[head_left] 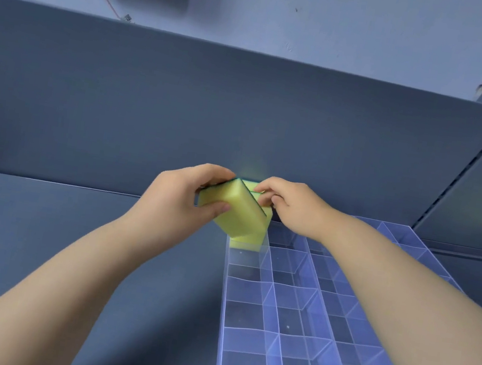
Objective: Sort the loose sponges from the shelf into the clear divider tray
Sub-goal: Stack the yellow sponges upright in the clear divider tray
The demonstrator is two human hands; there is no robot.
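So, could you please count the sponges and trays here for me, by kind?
Clear divider tray: 1
Yellow sponges: 2, the tilted sponge in the left hand, the upright sponge in the tray's far-left compartment, pinched by the right hand
Total: 3

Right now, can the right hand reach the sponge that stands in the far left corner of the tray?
Probably yes. The right hand seems to pinch the top of the standing sponge; the tilted sponge in the left hand covers only its left side.
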